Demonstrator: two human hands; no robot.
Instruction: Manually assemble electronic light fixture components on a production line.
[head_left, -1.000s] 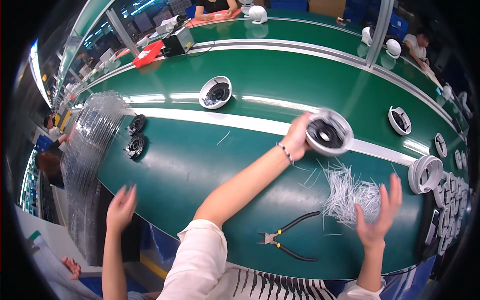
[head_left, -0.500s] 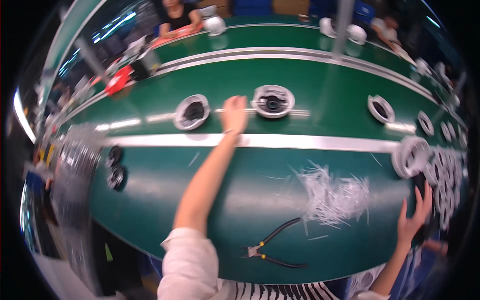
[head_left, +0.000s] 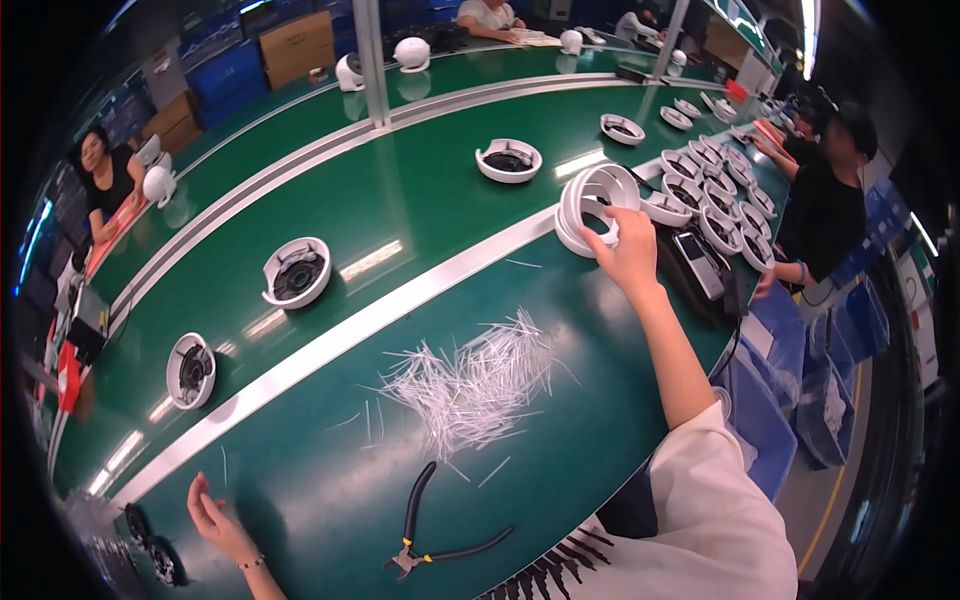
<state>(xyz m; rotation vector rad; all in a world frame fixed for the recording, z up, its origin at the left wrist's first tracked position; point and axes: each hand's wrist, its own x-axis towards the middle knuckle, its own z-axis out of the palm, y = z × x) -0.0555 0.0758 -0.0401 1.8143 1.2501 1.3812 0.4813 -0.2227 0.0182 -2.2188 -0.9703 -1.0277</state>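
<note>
My right hand (head_left: pixel 632 252) has its thumb and fingers on the rim of a white plastic ring (head_left: pixel 612 186) at the near edge of the conveyor belt. Several such rings appear stacked there; how many it grips is hidden. My left hand (head_left: pixel 216 522) hovers over the green worktable at the lower left, fingers apart and holding nothing. Two small black round parts (head_left: pixel 160 560) lie beyond it at the table's left end. Between my arms sit a pile of thin clear plastic strips (head_left: pixel 470 385) and cutting pliers (head_left: pixel 405 558) with black handles, jaws toward me.
White round housings with black insides, one of them a near housing (head_left: pixel 298 272), stand spaced along the green belt (head_left: pixel 420 215). At right, several more white housings (head_left: pixel 720 228) crowd beside a handheld device (head_left: pixel 700 265). Co-workers sit across the belt and at right; blue bins (head_left: pixel 765 420) stand below.
The view has swung to the right. My left hand has drawn back from the belt to above the worktable. My right hand has moved up onto the stacked white rings.
</note>
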